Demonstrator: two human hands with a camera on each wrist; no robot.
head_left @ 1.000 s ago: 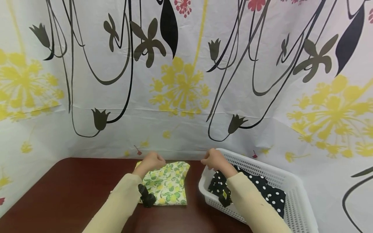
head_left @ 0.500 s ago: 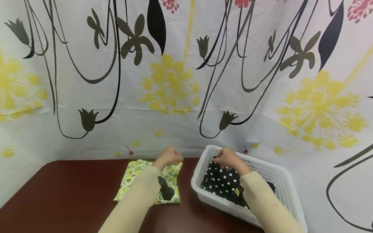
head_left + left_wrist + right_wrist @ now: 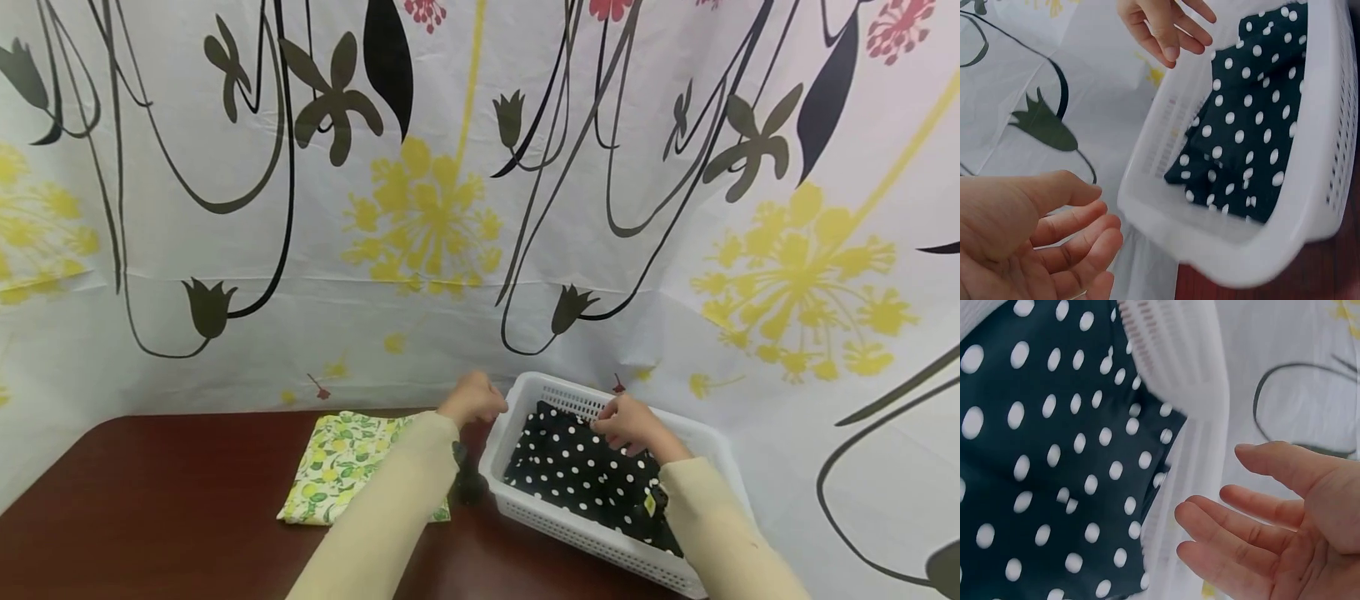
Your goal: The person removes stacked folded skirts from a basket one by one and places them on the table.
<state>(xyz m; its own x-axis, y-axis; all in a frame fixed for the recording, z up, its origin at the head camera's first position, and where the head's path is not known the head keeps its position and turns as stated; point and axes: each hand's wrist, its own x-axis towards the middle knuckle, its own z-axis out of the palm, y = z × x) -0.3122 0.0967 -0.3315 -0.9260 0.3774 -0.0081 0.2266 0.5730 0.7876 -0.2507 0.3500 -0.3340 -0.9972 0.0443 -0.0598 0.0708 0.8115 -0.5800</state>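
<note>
A black cloth with white dots (image 3: 577,467) lies spread inside a white plastic basket (image 3: 525,504). Over the basket's right side hovers my right hand (image 3: 633,423), fingers loosely bent and holding nothing; in the right wrist view this right hand (image 3: 1272,525) is beside the dotted cloth (image 3: 1054,456). My left hand (image 3: 472,400) hangs near the basket's left rear corner, apart from its rim. Loosely curved and without anything in them, the fingers of the left hand (image 3: 1047,237) show in the left wrist view. A folded cloth with a lemon print (image 3: 348,458) lies left, partly behind my left sleeve.
The dark red-brown table (image 3: 187,500) extends to the left of the lemon cloth. A white sheet with printed flowers (image 3: 420,217) hangs directly behind the table and basket. Small black wrist devices sit below both hands.
My left hand has moved right, from over the lemon cloth to the basket's corner. My right hand has shifted right over the basket. The dotted cloth now lies spread wider. The head view has turned right.
</note>
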